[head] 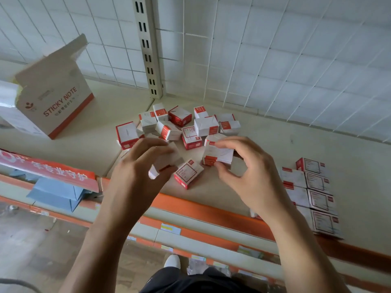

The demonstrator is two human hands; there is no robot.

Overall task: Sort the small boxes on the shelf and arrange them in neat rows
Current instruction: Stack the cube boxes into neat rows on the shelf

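Two grips: right hand (251, 176) pinching small box (220, 157); left hand (137, 168), blurred, seemingly clasping second box (169, 161). Loose pile (179, 123) at twelve o'clock, neat rows (313, 191) at three.

Soft, even daylight, faint shadows; the left hand (137, 166) is motion-blurred, and wide-angle distortion bends the edges.

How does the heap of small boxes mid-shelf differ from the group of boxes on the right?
The heap is jumbled, boxes tilted and overlapping; the right group lies flat in aligned rows. The heap sits near the wire back; the right group reaches the orange front edge. Both hold red-and-white boxes.
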